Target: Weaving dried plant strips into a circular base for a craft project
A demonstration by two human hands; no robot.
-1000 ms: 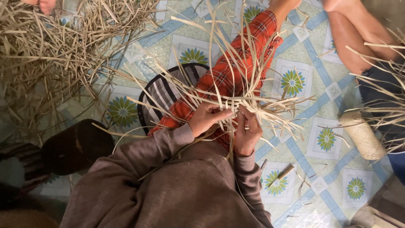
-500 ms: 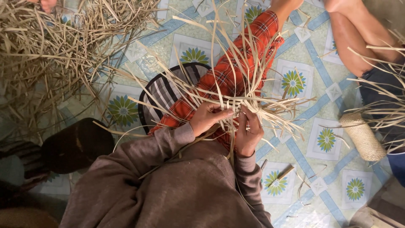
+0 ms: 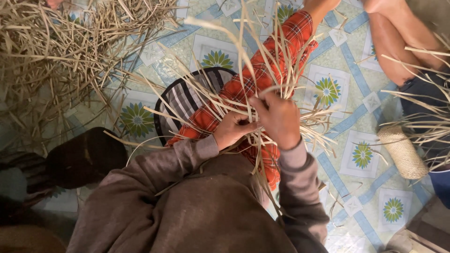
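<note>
Over the lap, above the red plaid trouser leg [image 3: 253,84], the left hand [image 3: 233,130] is pinching a few pale flat strips of the half-woven dry straw piece [image 3: 262,105], its grip pressed together on them. The right hand [image 3: 280,119] is lying just beside it, back upward, its fingers curled down over the strips where they cross; how tightly that grip is closing is hidden beneath the hand. Loose strip ends are fanning upward and sideways from the two hands. A black-rimmed striped grey cushion [image 3: 180,100] is lying under the leg on the green and blue flower-patterned floor [image 3: 356,79]. A large heap of loose dry straw [image 3: 56,51] is spreading at upper left. A tan cylindrical twine spool [image 3: 402,151] is standing at right, near another person's bare leg [image 3: 391,40].
</note>
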